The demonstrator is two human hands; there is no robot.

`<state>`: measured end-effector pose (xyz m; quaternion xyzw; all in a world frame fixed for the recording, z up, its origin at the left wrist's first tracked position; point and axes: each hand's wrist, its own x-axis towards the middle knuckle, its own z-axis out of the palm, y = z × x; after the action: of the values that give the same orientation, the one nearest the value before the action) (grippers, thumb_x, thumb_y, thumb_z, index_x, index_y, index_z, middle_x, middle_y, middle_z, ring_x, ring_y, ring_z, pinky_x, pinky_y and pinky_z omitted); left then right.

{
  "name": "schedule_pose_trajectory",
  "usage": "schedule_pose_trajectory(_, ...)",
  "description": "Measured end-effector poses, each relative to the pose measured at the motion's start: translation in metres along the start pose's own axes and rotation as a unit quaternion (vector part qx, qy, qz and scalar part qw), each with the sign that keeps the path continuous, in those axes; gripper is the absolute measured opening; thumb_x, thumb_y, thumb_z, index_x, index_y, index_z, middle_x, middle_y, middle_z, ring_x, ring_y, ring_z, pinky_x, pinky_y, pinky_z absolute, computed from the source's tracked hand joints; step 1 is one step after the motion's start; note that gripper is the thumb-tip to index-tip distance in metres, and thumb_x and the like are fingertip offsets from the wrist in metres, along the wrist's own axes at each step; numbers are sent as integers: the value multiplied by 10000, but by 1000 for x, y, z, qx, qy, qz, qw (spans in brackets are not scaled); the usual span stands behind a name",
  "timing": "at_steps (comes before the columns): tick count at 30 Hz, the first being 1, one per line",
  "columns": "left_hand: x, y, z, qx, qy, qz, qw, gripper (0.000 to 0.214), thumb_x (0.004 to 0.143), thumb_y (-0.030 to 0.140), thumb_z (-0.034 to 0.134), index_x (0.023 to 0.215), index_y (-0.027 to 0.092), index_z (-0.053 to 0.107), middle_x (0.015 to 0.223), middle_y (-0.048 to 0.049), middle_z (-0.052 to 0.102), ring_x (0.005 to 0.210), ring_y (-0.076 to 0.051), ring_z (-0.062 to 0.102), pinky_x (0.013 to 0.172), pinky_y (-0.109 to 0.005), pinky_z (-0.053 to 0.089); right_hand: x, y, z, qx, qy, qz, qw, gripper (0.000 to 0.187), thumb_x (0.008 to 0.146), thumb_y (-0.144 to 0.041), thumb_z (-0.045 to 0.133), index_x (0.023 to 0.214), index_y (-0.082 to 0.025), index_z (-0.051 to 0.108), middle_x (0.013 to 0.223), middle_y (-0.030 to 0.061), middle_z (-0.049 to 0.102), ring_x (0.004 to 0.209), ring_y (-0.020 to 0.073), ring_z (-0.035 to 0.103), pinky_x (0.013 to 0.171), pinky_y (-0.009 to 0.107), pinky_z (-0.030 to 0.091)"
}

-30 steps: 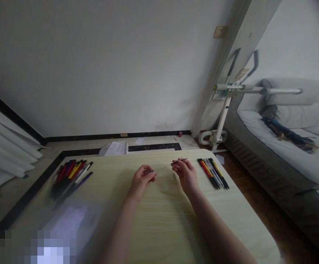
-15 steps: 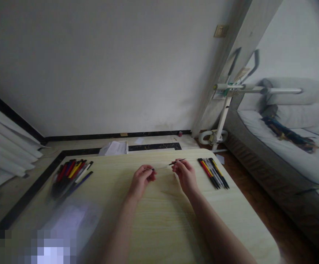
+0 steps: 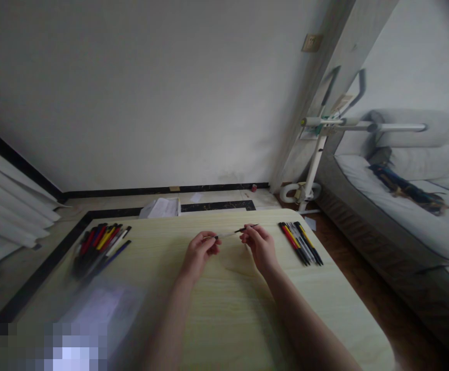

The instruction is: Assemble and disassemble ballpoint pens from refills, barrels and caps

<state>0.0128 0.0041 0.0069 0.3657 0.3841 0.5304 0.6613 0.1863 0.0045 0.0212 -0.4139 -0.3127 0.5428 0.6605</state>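
Note:
Both of my hands are over the middle of a pale wooden table (image 3: pixel 228 319). My left hand (image 3: pixel 199 253) is closed in a pinch on a small dark pen part. My right hand (image 3: pixel 260 244) is pinched on a thin black pen piece (image 3: pixel 247 228) that points up and right. A thin pale rod (image 3: pixel 227 235), like a refill, runs between the two hands. A loose pile of pens (image 3: pixel 99 243) in red, yellow, blue and black lies to the far left. A neat row of pens (image 3: pixel 300 242) lies just right of my right hand.
A blurred patch covers the table's near left corner. Beyond the table's far edge, papers (image 3: pixel 161 207) lie on the floor by the wall. A white metal stand (image 3: pixel 312 165) and a grey sofa (image 3: pixel 405 201) are at the right. Curtains hang at the far left.
My hands have drawn slightly closer, and the pale rod now shows as one line joining the part in my left hand to the piece in my right.

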Motion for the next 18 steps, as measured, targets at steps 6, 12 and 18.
schedule_pose_trajectory(6,1,-1,0,-1,14,-8,1000,229,674,257,632,869,149,579,724,-44,633,601,-107,562,594,-236,418,-1,0,1,-6,-5,-1,1000,169,676,-308,653,724,-150,621,623,11,603,549,105,535,547,239,421)
schedule_pose_trajectory(12,0,1,1,13,10,-5,1000,227,679,249,631,874,149,573,713,-24,617,605,-94,553,595,-223,419,-1,0,1,-23,-4,-3,1000,183,654,-329,663,712,-158,632,595,5,596,530,104,519,530,242,397)
schedule_pose_trajectory(18,-1,4,3,28,16,-16,999,233,667,242,643,869,150,571,701,-18,614,599,-91,551,591,-217,420,-1,1,0,-63,-13,-14,998,190,670,-324,651,756,-154,649,646,26,615,527,101,499,521,243,378)
